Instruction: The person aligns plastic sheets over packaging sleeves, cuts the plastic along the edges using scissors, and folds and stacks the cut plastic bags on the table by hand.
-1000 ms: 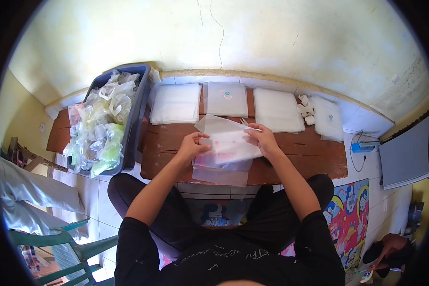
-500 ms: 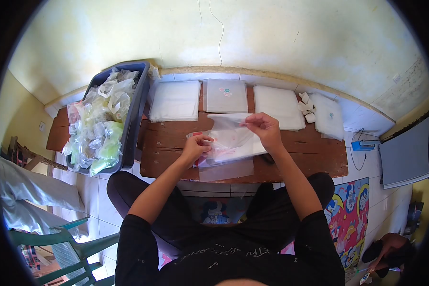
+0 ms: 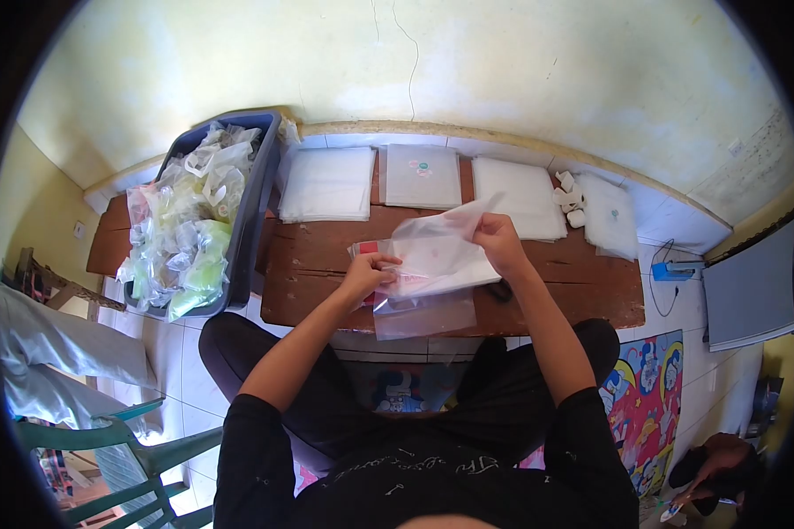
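Observation:
A thin see-through plastic bag (image 3: 445,226) is lifted above a small pile on the wooden bench in front of me. My right hand (image 3: 500,244) pinches it at the right side. Closed at the left edge of the same bag is my left hand (image 3: 370,276), thumb and forefinger close together. Beneath lie a white sheet-like stack (image 3: 454,276) with faint pink print and something red at its left. A clear plastic sheet (image 3: 423,316) hangs over the bench's front edge. Partly hidden below my right wrist is a small dark object (image 3: 501,291).
Flat plastic stacks (image 3: 326,187) line the back of the wooden bench (image 3: 313,273), with white crumpled pieces (image 3: 569,200) among them. A dark bin (image 3: 260,189) full of plastic bags stands left. Right are a blue box (image 3: 675,270), a cartoon mat (image 3: 648,388) and another person (image 3: 719,467).
My right hand has moved slightly right and down, spreading the bag's upper part out to the right. The left hand has shifted very little. The clear sheet at the front edge has moved slightly right.

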The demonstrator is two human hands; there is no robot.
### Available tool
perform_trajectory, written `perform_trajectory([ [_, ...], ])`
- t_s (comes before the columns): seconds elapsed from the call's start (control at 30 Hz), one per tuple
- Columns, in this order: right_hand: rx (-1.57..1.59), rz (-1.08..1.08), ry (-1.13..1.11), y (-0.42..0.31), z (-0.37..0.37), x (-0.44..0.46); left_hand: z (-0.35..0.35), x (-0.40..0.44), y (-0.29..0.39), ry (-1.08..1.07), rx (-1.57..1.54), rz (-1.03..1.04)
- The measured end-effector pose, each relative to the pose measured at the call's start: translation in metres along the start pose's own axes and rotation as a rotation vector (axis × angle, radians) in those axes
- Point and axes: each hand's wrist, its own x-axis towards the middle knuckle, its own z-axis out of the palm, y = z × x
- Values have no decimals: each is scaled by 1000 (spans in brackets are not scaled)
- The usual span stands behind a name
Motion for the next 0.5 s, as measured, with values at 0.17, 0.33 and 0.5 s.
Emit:
perform_trajectory([
  [0.17,-355,-154,-494,-36,7,-25,-7,7,-7,64,-65,52],
  [0.33,-394,-80,-356,-7,-8,-30,2,4,-6,240,-110,183],
  [0.5,-205,-107,-203,-4,-7,-30,-6,6,3,151,47,129],
])
